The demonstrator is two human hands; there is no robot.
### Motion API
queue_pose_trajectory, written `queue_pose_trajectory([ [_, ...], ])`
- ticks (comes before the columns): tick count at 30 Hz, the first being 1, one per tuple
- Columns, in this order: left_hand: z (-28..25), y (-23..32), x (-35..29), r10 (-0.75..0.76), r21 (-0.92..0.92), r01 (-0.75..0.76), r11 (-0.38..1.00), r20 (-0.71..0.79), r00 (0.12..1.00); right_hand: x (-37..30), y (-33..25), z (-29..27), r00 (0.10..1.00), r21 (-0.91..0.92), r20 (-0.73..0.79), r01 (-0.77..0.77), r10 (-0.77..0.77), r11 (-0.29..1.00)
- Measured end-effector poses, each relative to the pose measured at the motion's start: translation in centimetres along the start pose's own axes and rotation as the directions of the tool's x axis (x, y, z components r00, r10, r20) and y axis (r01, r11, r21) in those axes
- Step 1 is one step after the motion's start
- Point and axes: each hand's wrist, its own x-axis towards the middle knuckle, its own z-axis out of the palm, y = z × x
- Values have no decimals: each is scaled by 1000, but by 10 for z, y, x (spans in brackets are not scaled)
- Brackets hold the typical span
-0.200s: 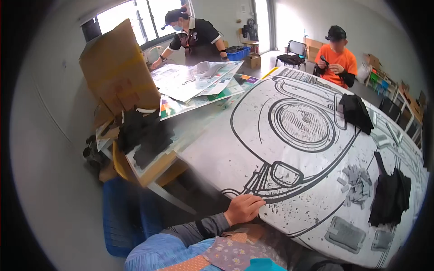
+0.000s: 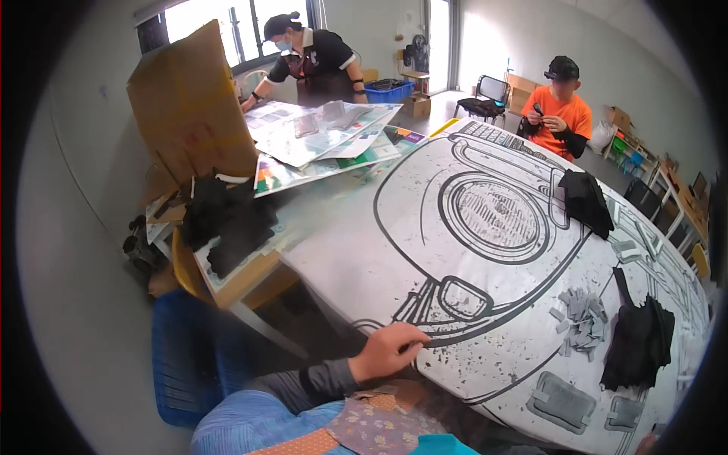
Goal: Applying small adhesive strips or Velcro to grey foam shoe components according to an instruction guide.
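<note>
My left hand (image 2: 388, 352) rests at the near edge of the printed sheet (image 2: 341, 280), its fingers loosely bent and the thumb a little apart. Nothing shows in its grasp. Only a sliver of my right hand (image 2: 646, 443) appears at the lower right rim, with its fingers mostly out of the picture. Close to it lie a small grey flat pad (image 2: 626, 414) and a larger grey rounded pad (image 2: 561, 402). Beyond them are a heap of small grey strips (image 2: 583, 321) and a crumpled black cloth piece (image 2: 641, 337).
Another black piece (image 2: 586, 203) lies farther back. To the left, a cardboard box (image 2: 189, 114) stands by dark cloth (image 2: 227, 220) and a blue crate (image 2: 182, 356). One person (image 2: 311, 64) leans over stacked boards (image 2: 303, 171); another, in orange (image 2: 557, 117), holds a small dark object.
The whole view has shifted slightly, things moving left in the picture. My left thumb has parted from the fingers, and a bit of my right hand has come in at the lower right.
</note>
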Motion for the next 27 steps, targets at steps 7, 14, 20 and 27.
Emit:
queue_pose_trajectory([
  [7,-49,-52,35,-495,-475,422,772,-34,868,-74,78,-56,550,-688,-242,-678,799,258],
  [14,-41,-67,46,-437,-266,380,886,-203,876,-139,99,-70,304,-449,-629,-893,716,-15],
  [20,-32,-52,44,-211,128,230,965,-145,967,-141,96,-74,491,-638,-534,-768,689,53],
  [27,-22,-39,48,-168,348,178,920,-61,984,-145,95,-77,566,-624,-512,-762,646,173],
])
